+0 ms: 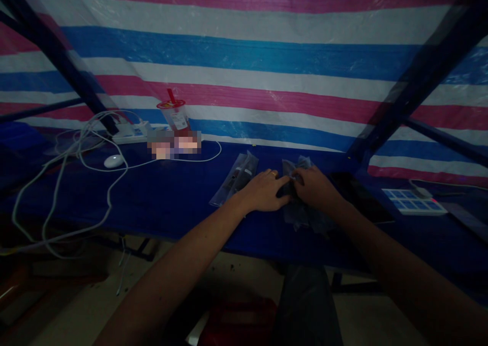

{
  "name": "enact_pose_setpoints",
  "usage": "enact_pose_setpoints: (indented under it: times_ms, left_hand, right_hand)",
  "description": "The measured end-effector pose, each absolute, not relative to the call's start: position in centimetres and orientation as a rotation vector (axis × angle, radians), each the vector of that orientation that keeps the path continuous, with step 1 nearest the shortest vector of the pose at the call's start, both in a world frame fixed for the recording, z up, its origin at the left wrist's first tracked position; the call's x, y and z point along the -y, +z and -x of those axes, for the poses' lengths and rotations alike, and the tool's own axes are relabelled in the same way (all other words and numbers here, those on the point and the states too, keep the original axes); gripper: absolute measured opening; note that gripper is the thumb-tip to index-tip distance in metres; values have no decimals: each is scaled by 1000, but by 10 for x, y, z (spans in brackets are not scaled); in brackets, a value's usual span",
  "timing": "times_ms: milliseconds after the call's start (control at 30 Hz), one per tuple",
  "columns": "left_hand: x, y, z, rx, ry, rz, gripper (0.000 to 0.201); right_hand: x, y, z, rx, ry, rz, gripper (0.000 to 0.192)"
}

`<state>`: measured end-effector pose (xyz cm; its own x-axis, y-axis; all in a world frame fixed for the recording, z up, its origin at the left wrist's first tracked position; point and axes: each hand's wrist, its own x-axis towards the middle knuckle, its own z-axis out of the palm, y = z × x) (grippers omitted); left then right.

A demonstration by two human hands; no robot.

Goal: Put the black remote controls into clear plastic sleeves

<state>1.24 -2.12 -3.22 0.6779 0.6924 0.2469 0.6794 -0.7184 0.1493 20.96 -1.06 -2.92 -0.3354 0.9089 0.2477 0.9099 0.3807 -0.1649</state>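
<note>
My left hand (265, 189), with a ring on one finger, reaches over the blue table. Its thumb and fingers close around the dark edge of a clear plastic bag. My right hand (313, 184) meets it from the other side, fingers bent and gripping the pile of clear plastic bags (305, 218). What is inside that pile is too dark to make out. To the left of my left hand lie more clear plastic bags (234, 179) with small dark items in them, partly behind my wrist.
A red-lidded cup (176, 116) with a straw stands at the back. White cables (110, 198), a power strip (131, 136) and a white mouse (114, 161) lie left. On the right are a dark flat panel (360, 198) and a blue-and-white gridded item (414, 202). Blue frame posts (396, 102) flank the striped sheet.
</note>
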Motion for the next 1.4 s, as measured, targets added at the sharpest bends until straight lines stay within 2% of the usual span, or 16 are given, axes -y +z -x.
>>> enact_pose_setpoints:
  times_ms: [100, 333, 533, 733, 867, 1000, 1167, 1400]
  left_hand:
    - [22, -30, -14, -1230, 458, -2761, 56]
    - [22, -28, -18, -1495, 449, -2584, 71]
    - [21, -26, -15, -1573, 431, -2547, 60]
    - [22, -16, -10, -1527, 468, -2328, 72]
    - [17, -16, -5, -1502, 662, -2031, 67]
    - [11, -18, -6, -1374, 885, -1816, 58]
    - [19, -12, -9, -1099, 1069, -2074, 59]
    - [25, -12, -10, -1048, 974, -2351, 61]
  right_hand:
    - [12, -29, -207, 2277, 54, 1620, 34]
    - [18, -21, -199, 2189, 360, 1495, 37]
    - [18, -22, -197, 2155, 468, 1426, 39]
    - [19, -23, -196, 2066, 536, 1354, 26]
    - [13, -24, -201, 1804, 530, 1385, 10]
    - [7, -16, -204, 1341, 820, 1313, 29]
    - [12, 5, -204, 1137, 1222, 1058, 34]
    - [17, 20, -211, 1111, 1058, 1015, 32]
